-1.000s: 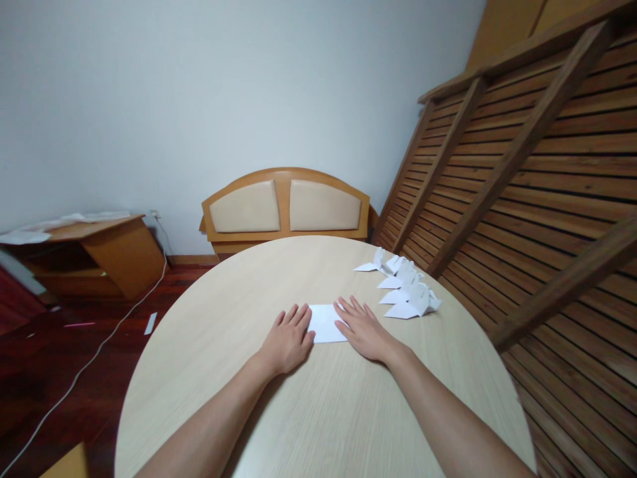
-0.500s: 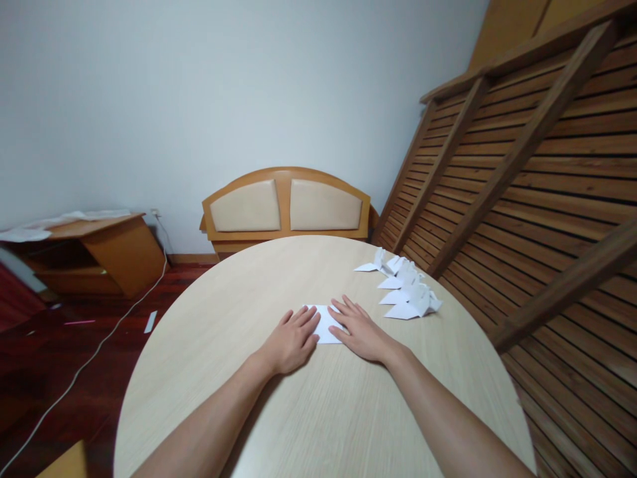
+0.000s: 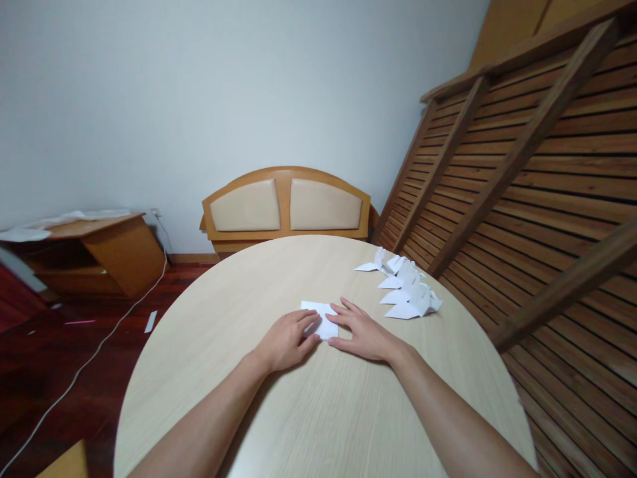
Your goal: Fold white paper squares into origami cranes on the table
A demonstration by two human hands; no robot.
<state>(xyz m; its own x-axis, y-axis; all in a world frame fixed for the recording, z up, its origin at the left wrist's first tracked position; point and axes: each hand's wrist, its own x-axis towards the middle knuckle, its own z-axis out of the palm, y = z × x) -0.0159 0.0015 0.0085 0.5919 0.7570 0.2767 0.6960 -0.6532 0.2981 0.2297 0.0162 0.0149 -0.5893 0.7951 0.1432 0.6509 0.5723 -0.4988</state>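
A small square sheet of white paper [image 3: 327,325] lies on the round table, between my two hands. My left hand [image 3: 287,340] rests over its left side, fingers bent a little and the thumb held apart along the lower edge. The fingers cover that side, so any fold under them is hidden. From the right, my right hand [image 3: 365,333] touches the paper with spread fingertips, its thumb by the lower right corner. Farther right stand several folded white paper figures [image 3: 411,299], looking like origami birds, in an overlapping row.
The pale round table [image 3: 318,411] fills the foreground. Behind it is a headboard [image 3: 286,199] with cream panels. A slatted wooden frame [image 3: 497,172] leans along the right. To the left, a wooden desk [image 3: 119,255] stands on the dark floor, with a white cable [image 3: 117,325] running past.
The paper has shifted and turned slightly to the left. My left fingers have curled from lying flat, and my right hand has drawn its fingers in toward the paper's right edge.
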